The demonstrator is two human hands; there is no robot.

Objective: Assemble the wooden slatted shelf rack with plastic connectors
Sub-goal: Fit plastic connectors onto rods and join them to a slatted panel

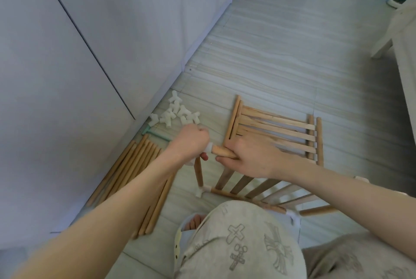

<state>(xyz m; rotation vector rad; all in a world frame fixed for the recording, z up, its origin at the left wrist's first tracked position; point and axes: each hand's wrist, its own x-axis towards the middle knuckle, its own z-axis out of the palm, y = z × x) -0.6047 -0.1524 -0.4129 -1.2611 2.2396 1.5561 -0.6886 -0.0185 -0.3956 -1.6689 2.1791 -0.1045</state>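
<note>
A: Two hands meet at one joint. The left hand (191,141) curls round a white plastic connector (209,148); the right hand (249,157) grips the wooden rail (221,151) entering it, both above the floor (281,53), over the half-built rack (258,191) at the knees.

B: How does it handle?

A: Light, stiff and dry, I judge; the fit is probably tight. Grip the rail near its end, wrists level, forearms converging. Spare connectors (174,113) lie by the wall edge.
</note>
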